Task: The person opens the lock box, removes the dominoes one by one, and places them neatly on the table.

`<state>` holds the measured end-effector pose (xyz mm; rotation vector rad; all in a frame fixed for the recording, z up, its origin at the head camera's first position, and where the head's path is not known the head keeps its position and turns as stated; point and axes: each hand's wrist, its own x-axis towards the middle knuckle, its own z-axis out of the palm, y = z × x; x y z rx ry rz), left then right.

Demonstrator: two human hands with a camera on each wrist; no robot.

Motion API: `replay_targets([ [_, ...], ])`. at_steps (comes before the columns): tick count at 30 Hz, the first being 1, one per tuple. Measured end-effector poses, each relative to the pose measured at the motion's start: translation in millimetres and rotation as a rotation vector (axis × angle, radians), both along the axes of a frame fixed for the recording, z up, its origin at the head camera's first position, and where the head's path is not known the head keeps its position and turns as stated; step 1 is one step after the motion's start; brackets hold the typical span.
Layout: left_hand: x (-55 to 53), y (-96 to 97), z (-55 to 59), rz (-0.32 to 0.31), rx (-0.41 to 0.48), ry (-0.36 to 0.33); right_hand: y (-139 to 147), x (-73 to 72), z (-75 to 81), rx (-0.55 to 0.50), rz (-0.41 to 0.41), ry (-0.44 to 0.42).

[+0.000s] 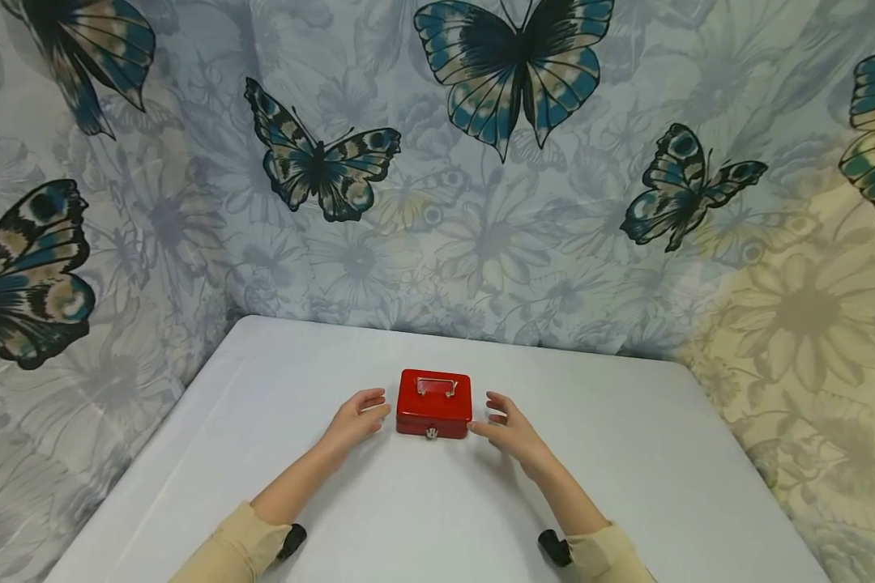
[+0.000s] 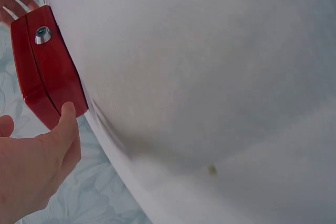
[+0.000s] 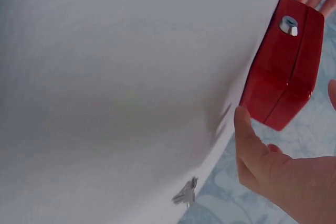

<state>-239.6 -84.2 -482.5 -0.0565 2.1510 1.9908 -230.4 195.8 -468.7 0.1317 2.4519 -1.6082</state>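
A red metal cash box (image 1: pixel 434 413) lies on the white table with its lid down. It has a silver carrying handle folded on top and a round lock on its front, the lock (image 3: pixel 289 25) standing out clearly in the right wrist view. My left hand (image 1: pixel 360 417) is held just left of the box, fingers loosely bent and apart, nothing in them. On the other side my right hand (image 1: pixel 509 427) faces the box the same way, its thumb tip right at the box's lower right corner. Both palms turn inward toward the box.
The white-covered table (image 1: pixel 211 437) meets a butterfly-patterned cloth wall (image 1: pixel 481 243) at the back and sides. A small silvery thing (image 3: pixel 186 191) lies on the table near the right hand. In the left wrist view a small brownish spot (image 2: pixel 212 170) shows on the white surface.
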Motion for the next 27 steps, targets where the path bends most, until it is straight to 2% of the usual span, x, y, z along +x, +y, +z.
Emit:
replay_targets([
  [10,-5.8,14.9,-4.0,-0.025,-0.035,0.013,-14,-8.2,-7.4,-0.031,-0.02,-0.054],
  [18,-9.6,22.6,-5.3,-0.022,-0.06,0.017,-18,-13.9,-10.2,-0.081,0.003,-0.047],
  [27,-11.2,24.4,-7.7,-0.044,-0.05,0.006,-22,-12.0,-11.4,-0.087,0.024,-0.056],
])
